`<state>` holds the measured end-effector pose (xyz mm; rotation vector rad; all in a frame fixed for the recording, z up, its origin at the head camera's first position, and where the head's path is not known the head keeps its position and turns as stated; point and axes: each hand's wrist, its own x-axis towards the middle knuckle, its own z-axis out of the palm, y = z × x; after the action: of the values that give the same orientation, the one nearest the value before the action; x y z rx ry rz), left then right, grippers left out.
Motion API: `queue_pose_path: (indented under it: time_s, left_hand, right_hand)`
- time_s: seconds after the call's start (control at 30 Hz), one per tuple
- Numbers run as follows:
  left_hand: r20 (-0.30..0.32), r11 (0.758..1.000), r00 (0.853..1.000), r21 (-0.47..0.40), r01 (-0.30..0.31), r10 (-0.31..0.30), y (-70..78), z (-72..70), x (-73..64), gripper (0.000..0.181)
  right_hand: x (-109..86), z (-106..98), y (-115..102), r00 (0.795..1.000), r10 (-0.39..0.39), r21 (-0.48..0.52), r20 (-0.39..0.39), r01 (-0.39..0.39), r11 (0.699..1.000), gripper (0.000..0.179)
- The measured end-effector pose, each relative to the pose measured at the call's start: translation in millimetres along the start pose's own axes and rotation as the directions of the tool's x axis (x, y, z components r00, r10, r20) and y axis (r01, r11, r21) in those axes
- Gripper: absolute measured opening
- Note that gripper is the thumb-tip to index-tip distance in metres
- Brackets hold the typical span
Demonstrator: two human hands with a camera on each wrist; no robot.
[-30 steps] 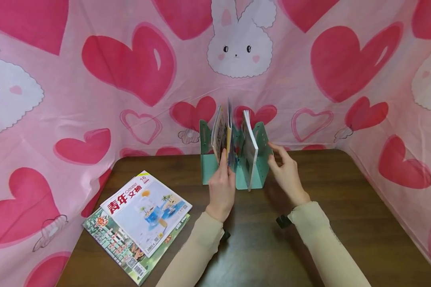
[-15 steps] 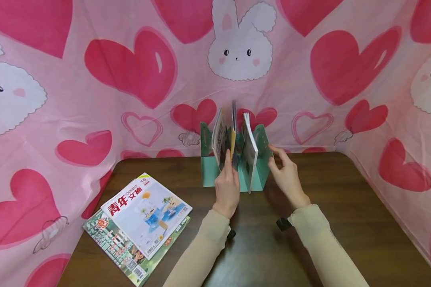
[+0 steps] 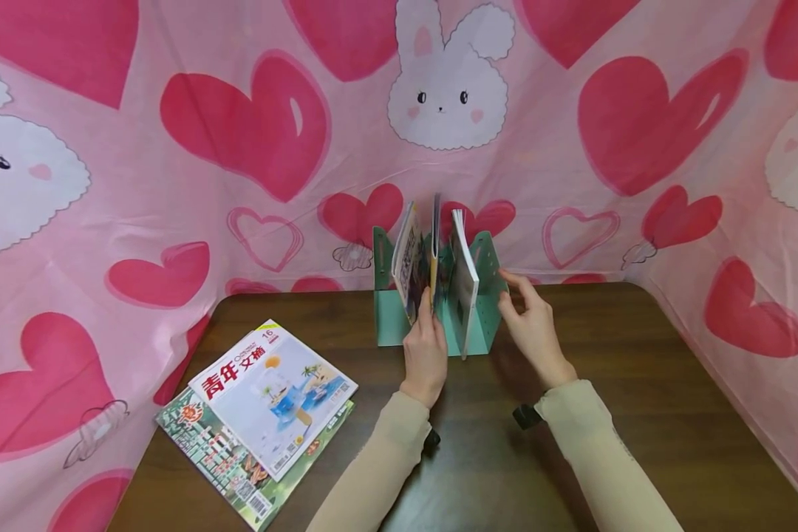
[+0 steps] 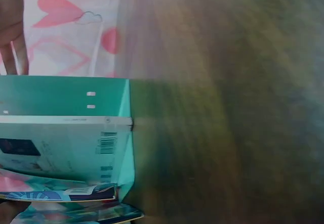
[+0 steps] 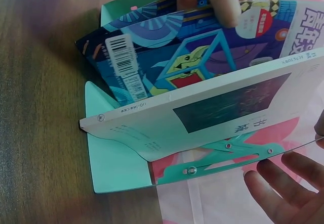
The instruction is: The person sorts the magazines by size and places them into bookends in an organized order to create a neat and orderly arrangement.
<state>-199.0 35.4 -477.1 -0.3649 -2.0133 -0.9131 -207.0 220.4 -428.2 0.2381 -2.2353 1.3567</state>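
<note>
Magazine [image 3: 434,277] with a blue patterned cover and a yellow edge stands in the middle of the green rack [image 3: 390,318], pinched between the thumb and fingers of my left hand [image 3: 427,360]. From my right wrist I see the thumb lying over its cover, with the other fingers behind. Just to its left, also in the rack, is a second magazine [image 3: 408,262], its top tilted towards the left wall. To the right, with a gap, a white book [image 3: 467,295] stands almost parallel to the right wall, spine towards me, its lower corner reaching the near edge of the base. Beyond it, crossed bars [image 5: 229,146] join across the rack's back.

My right hand [image 3: 535,332] is at the outer face of that right wall, fingers apart and loosely bent, the tips at the surface; it grips nothing that I can make out, and I cannot tell how firmly it presses.

Over on the left of the brown worktop [image 3: 492,458], well apart from the rack, a white magazine [image 3: 279,399] with red lettering lies flat and askew on a green one [image 3: 209,451], covering much of it. Pink cloth [image 3: 539,148] with red hearts and white rabbits hangs behind and at both sides
</note>
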Motion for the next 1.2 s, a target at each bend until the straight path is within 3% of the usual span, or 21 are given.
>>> queue_pose_path:
  time_s: [0.2,0.37,0.73,0.83,1.07,1.2]
  left_hand:
    - [0.083,0.997,0.995,-0.035,0.065,-0.062,-0.9,-2.1,-6.0,0.052]
    - [0.156,0.988,0.981,-0.079,0.130,-0.117,-1.4,-5.6,-8.8,0.052]
    - [0.269,0.975,0.946,-0.074,0.208,-0.182,-0.1,-18.4,-2.2,0.058]
    - [0.262,0.980,0.951,-0.067,0.190,-0.166,1.9,-24.6,0.8,0.057]
    - [0.235,0.998,0.970,-0.005,0.064,-0.061,4.4,-40.1,8.4,0.049]
    - [0.231,0.998,0.971,-0.006,0.069,-0.066,3.1,-46.6,10.0,0.043]
  right_hand:
    - [0.3,0.9,-1.6,1.000,0.003,-0.006,0.004,-0.003,1.000,0.040]
    - [-0.2,1.1,2.6,1.000,0.009,-0.001,0.008,-0.009,1.000,0.040]
    - [0.0,0.4,2.4,1.000,0.011,0.000,0.008,-0.011,1.000,0.040]
    - [0.1,0.4,1.9,1.000,0.015,0.004,0.013,-0.015,1.000,0.040]
    - [1.1,1.2,1.4,1.000,0.012,-0.009,0.006,-0.012,1.000,0.040]
    - [0.0,1.6,2.2,1.000,0.015,-0.011,0.003,-0.015,1.000,0.039]
